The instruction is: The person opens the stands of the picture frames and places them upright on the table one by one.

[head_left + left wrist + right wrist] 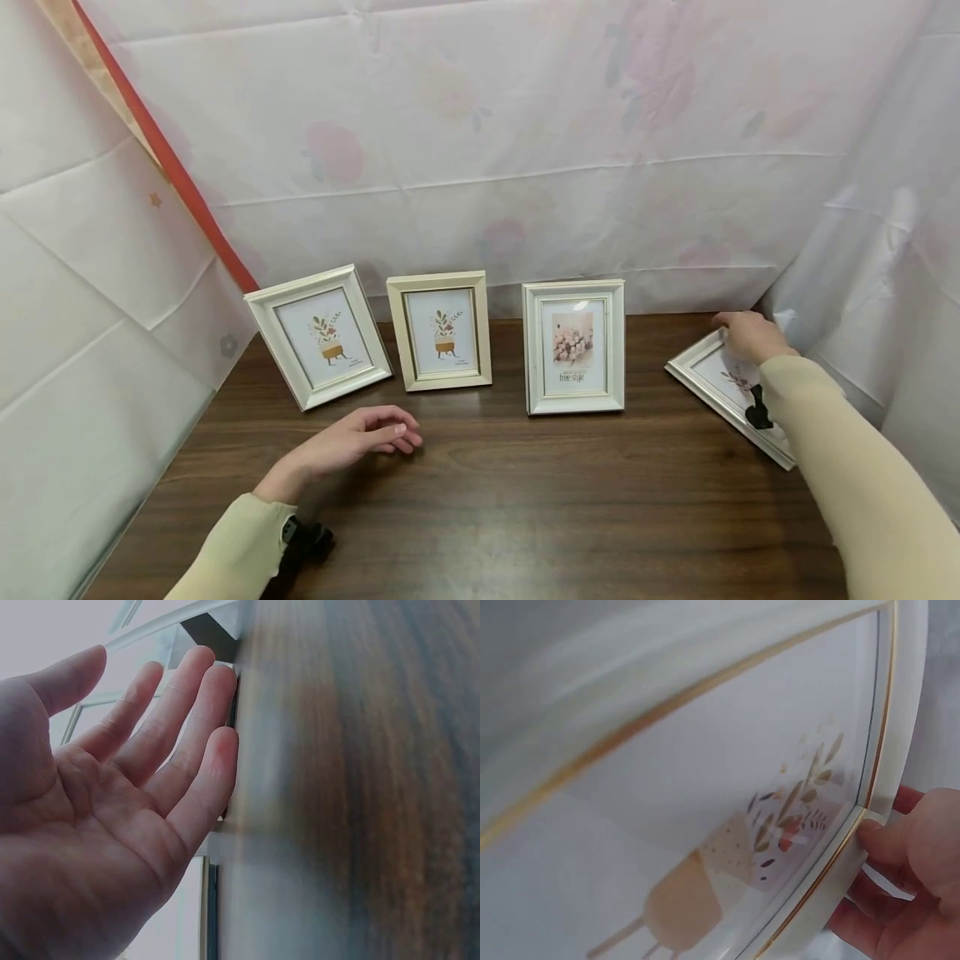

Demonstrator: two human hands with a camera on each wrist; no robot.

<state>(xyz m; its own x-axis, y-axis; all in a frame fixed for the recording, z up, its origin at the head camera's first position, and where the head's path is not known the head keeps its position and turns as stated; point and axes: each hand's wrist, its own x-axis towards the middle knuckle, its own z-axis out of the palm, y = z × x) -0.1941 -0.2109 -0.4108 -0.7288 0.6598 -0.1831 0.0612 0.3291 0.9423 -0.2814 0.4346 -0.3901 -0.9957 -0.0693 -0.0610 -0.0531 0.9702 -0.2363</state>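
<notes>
At the far right, my right hand grips the top corner of a white picture frame, which leans at a slant. In the right wrist view the thumb presses on the frame's front edge and the fingers curl behind it; a potted-plant print shows under the glass. My left hand hovers over the table with relaxed fingers and holds nothing. Nearest to it are a tilted white picture frame and a cream picture frame, both with plant prints.
Another white picture frame with a flower print stands upright right of centre. The dark wooden table runs back to a pale patterned curtain. A light curtain closes the right side, beside a red strip at the left.
</notes>
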